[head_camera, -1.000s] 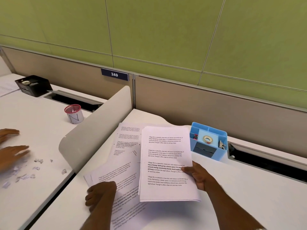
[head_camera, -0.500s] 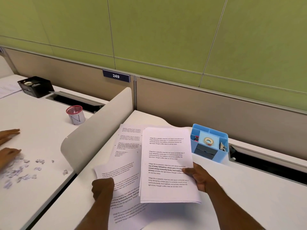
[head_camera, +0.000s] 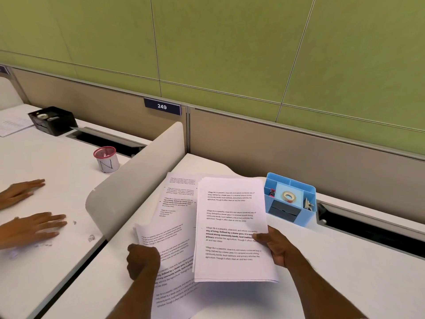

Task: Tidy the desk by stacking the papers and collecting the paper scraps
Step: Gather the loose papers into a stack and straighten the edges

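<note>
Two hands on papers: right hand (head_camera: 273, 246) grips stack (head_camera: 232, 226); left hand (head_camera: 142, 261) pinches sheet (head_camera: 161, 238).

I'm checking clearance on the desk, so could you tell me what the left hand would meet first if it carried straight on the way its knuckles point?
Probably the loose sheet just ahead of the left hand; its curled edge lies in that line.

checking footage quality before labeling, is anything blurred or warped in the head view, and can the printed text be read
Head view: wide-angle warp bends the partition rail and wall seams; another person's hands at far left are motion-smeared; the held stack of papers is sharp, its larger lines legible; the sheet by the left hand is softer; lighting even, no glare.
</note>
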Demonstrator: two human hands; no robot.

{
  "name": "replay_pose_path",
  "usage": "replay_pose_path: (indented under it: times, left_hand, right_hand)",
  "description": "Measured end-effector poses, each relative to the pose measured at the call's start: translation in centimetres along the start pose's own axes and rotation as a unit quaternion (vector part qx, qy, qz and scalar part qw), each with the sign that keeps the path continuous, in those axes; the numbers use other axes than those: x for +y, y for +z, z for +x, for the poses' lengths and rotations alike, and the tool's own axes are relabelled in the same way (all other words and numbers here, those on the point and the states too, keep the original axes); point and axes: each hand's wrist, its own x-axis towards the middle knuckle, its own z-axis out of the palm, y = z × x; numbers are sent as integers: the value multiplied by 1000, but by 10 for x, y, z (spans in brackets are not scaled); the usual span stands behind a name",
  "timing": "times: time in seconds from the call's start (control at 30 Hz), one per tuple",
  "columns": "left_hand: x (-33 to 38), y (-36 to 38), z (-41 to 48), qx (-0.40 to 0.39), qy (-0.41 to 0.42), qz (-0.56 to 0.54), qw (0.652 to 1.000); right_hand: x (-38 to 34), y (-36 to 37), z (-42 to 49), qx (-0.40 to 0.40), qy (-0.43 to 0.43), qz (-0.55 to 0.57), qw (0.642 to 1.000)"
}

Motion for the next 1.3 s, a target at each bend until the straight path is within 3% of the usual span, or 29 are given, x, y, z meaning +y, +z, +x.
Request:
replay_pose_path:
  times: [0.67, 1.07, 1.17, 1.3]
  left_hand:
    - [0, 16, 8, 8, 15, 10, 1000]
    - [0, 21, 0, -10, -82, 19, 996]
    - [0, 18, 1, -37, -81, 23, 996]
    - [-5, 18, 2, -94, -62, -50, 992]
  right_hand:
    - [0, -2, 0, -7, 2, 4, 1000]
    - [3, -2, -3, 7, -2, 7, 1000]
    - [3, -2, -4, 5, -4, 9, 1000]
    - [3, -4, -7, -1, -3, 6, 1000]
